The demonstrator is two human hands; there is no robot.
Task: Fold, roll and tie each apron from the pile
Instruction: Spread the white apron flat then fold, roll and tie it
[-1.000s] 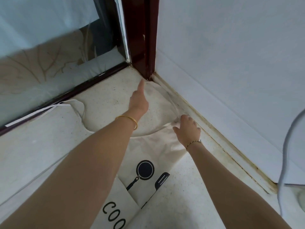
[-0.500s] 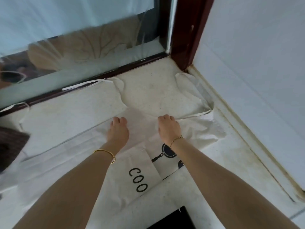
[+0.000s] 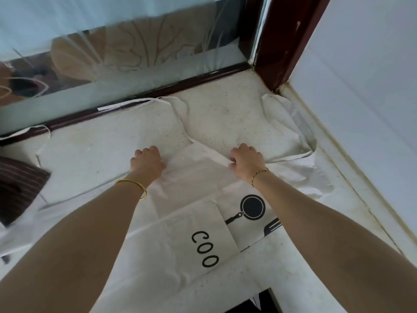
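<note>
On a pale speckled desk by a window corner, both hands, left and right, curl their fingers into the top edge of a cream apron lying flat, apparently starting the fold; next it must turn over evenly. Its printed lettering is half covered, fingertips hidden.

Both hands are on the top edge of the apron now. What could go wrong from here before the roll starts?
1. The neck strap loops out loose toward the wall corner; rolling from this edge could trap it crooked inside.
2. The apron is already folded unevenly, with the print partly covered, so the roll may come out skewed.
3. The left hand and right hand grip a wrinkled edge; creases may get rolled in.
</note>
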